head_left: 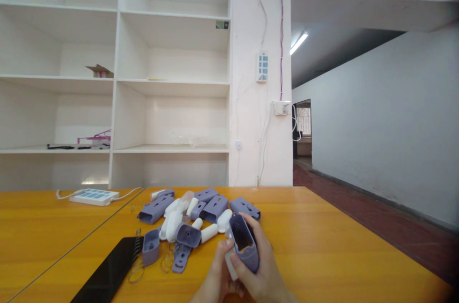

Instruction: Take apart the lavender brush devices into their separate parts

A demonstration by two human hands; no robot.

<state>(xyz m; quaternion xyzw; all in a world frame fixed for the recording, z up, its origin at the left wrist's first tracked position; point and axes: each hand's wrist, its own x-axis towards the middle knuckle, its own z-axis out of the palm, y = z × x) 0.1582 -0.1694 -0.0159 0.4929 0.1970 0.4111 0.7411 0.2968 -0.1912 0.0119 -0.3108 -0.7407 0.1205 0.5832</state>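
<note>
My right hand is closed around a hollow purple plastic housing, whose long opening faces me. Close against it on the left is my left hand, fingers curled, with a flat whitish piece between the two hands. The thumb of my left hand presses at that piece's upper edge; the fingers beneath are partly hidden. Just beyond the hands lies a pile of purple housings, rounded white plastic parts and short white cylinders. A purple strap-like part rests at the pile's near side.
A black flat panel lies left of the pile, with metal springs at its edge. Farther left sits a white power strip with a cable. White shelving stands behind the wooden table.
</note>
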